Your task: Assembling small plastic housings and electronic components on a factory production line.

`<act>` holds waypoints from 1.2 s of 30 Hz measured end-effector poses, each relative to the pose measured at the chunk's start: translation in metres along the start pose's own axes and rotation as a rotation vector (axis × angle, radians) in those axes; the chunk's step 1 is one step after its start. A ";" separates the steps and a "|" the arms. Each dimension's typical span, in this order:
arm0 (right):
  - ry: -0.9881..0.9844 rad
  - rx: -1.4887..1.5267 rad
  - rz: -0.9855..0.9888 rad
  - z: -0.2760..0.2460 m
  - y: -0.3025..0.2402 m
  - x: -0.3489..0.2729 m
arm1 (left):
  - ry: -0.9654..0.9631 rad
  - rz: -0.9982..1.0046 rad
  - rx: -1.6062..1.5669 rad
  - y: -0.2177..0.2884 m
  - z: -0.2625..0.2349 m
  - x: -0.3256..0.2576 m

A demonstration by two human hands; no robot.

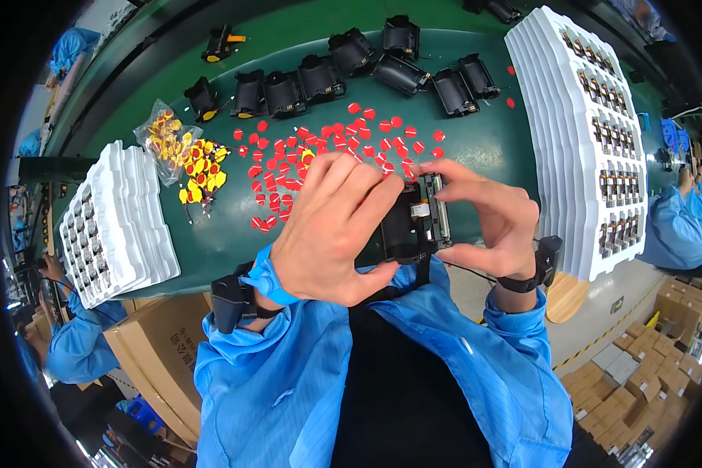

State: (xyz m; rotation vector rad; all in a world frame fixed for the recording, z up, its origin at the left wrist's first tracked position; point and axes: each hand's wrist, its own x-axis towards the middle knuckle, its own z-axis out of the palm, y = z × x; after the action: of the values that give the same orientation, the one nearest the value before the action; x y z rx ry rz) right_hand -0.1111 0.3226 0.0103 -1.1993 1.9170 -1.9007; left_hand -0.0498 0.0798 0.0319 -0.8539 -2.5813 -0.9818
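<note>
Green matting covers the bench [210, 242], strewn at centre with red discs [331, 144]; black housings [320, 78] line the top, yellow parts [199, 168] lie upper left, and white tray stacks [121, 226] [581, 140] flank both sides. At mid-frame the left hand [331, 234] curls closed over a black module [413, 226], hiding most of it. The right hand [487, 226] pinches its right edge. Workers at the rims are cut off.

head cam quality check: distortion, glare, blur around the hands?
Head view: strong fisheye, the white tray stacks bow and the rim is black vignette; lighting even, soft sheen on the green belt, no harsh glare; left hand, right hand and the black housing sharp; edges softer.
</note>
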 end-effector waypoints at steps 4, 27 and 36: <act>0.075 0.117 -0.015 0.002 0.001 -0.001 | -0.027 -0.039 -0.026 0.002 -0.007 0.002; -0.127 -0.120 0.054 -0.003 0.001 -0.002 | 0.057 0.013 -0.161 -0.013 0.002 -0.001; -0.017 -0.020 -0.021 0.005 -0.007 0.000 | 0.082 -0.135 -0.427 -0.015 0.001 -0.013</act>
State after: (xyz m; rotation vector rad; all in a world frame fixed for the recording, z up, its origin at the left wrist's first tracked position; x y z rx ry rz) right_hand -0.1044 0.3200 0.0159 -1.2418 1.9266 -1.8792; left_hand -0.0481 0.0659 0.0180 -0.7183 -2.4207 -1.6101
